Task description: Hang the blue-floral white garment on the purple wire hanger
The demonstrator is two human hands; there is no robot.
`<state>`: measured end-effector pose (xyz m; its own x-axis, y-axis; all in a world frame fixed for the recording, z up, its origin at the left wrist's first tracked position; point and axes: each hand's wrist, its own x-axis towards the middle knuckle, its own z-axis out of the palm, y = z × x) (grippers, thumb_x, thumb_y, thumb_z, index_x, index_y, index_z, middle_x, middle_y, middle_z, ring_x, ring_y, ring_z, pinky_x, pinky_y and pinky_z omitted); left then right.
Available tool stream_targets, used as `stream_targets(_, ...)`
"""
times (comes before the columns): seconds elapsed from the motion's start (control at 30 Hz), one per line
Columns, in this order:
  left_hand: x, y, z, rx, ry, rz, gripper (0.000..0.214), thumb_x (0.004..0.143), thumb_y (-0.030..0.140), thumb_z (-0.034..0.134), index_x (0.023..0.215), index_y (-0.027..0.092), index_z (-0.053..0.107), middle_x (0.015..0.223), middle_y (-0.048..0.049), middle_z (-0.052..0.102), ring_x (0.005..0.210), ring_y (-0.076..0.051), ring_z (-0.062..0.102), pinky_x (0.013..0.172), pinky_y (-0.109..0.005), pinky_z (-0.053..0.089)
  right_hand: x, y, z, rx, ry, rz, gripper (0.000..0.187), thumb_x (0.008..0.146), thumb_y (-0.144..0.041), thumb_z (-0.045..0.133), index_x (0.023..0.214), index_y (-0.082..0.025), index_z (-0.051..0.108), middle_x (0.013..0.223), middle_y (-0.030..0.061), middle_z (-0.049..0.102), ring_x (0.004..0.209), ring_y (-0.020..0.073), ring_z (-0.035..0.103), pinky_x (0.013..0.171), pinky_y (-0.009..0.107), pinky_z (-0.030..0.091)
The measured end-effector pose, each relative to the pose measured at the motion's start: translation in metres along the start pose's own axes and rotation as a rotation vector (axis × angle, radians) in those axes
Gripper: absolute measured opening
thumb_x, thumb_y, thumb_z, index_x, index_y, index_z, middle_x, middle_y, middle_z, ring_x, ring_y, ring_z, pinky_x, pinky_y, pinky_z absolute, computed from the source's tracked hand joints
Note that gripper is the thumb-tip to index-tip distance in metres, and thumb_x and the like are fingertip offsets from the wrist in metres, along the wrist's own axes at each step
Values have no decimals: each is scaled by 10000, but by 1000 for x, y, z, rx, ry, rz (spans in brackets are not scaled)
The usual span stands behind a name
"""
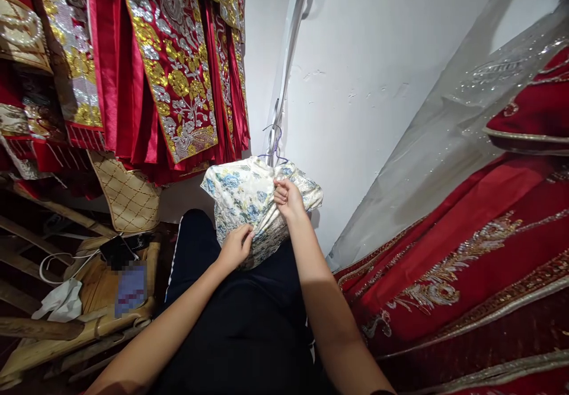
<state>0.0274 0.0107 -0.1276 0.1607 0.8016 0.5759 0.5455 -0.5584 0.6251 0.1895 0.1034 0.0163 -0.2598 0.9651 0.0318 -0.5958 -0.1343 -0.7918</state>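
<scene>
A short-sleeved floral shirt, cream with blue flowers, hangs on a thin purple hanger in front of me. My right hand is closed in a pinch on the front opening near the collar. Lower on the same front, my left hand has thumb and fingers pinched on the cloth. Between the two hands the front edge is drawn into a slanting fold. The lower part of the shirt lies against my dark trousers.
Red costumes with gold and silver sequins hang at the left. A red beaded gown and clear plastic sheeting are at the right. A bamboo chair at lower left bears a tissue, a white cable and a dark item.
</scene>
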Motion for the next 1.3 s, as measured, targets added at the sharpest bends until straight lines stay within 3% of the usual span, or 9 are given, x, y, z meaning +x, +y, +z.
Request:
stream_targets(0.23, 10, 11, -2, -6, -60, 31, 151, 975, 277, 456, 879, 199, 543, 813, -31, 580, 761, -181, 563, 707, -290, 437, -9, -22, 12, -257, 37, -223, 108, 741, -224, 587, 729, -132, 642, 403, -81, 417, 339, 33, 248, 334, 166, 148)
stream_targets(0.47, 114, 88, -80, -75, 155, 307, 365, 966, 267, 512, 1327, 214, 510, 926, -36, 665, 840, -170, 624, 796, -294, 477, -31, -18, 32, -602, 11, -547, 180, 721, -265, 556, 601, -157, 635, 413, -42, 487, 397, 62, 372, 422, 198, 245)
stream_targets(0.6, 155, 114, -95, 153, 85, 357, 164, 953, 270, 524, 992, 175, 651, 854, -43, 691, 776, -174, 627, 717, -273, 451, -28, -28, 40, -564, -45, -592, 186, 722, -271, 571, 587, -160, 634, 416, -47, 462, 409, 63, 356, 429, 207, 235)
stream_targets(0.73, 166, 118, -97, 208, 141, 386, 129, 931, 262, 564, 896, 171, 649, 799, -30, 686, 720, -158, 613, 698, -273, 435, -17, -3, 22, -416, 76, -534, 161, 706, -286, 586, 595, -176, 624, 432, -58, 439, 414, 64, 301, 418, 214, 186)
stream_targets(0.9, 169, 69, -136, -28, 508, 224, 177, 955, 290, 523, 946, 154, 636, 885, -30, 654, 814, -123, 590, 772, -276, 442, -19, 58, -18, -356, 190, -385, 186, 688, -308, 564, 534, -205, 557, 395, -82, 323, 404, 67, 187, 406, 223, 120)
stream_targets(0.97, 157, 30, -150, -408, 751, -112, 119, 896, 270, 584, 862, 156, 583, 759, 24, 574, 713, -85, 539, 731, -253, 443, -29, 76, -29, -354, 188, -351, 197, 692, -321, 552, 530, -209, 549, 392, -80, 314, 400, 68, 181, 408, 222, 120)
stream_targets(1.03, 132, -11, -149, -506, 823, -277, 174, 929, 275, 469, 788, 174, 477, 641, 62, 433, 613, -67, 457, 675, -244, 433, -39, 90, -35, -370, 164, -333, 193, 680, -320, 564, 526, -204, 564, 400, -65, 353, 407, 69, 224, 417, 218, 152)
stream_targets(1.13, 85, -55, -121, -550, 765, -457, 290, 923, 327, 413, 668, 200, 358, 534, 83, 304, 531, -61, 377, 607, -231, 401, -51, 108, -36, -407, 81, -328, 203, 680, -315, 577, 517, -195, 590, 434, -38, 425, 424, 73, 303, 437, 218, 198)
stream_targets(1.3, 43, -69, -59, -556, 283, -621, 299, 606, 342, 750, 559, 175, 506, 445, 45, 465, 459, -97, 449, 498, -255, 371, -56, 127, -37, -367, 48, -290, 226, 727, -319, 538, 536, -207, 579, 446, -32, 429, 425, 87, 315, 431, 226, 196)
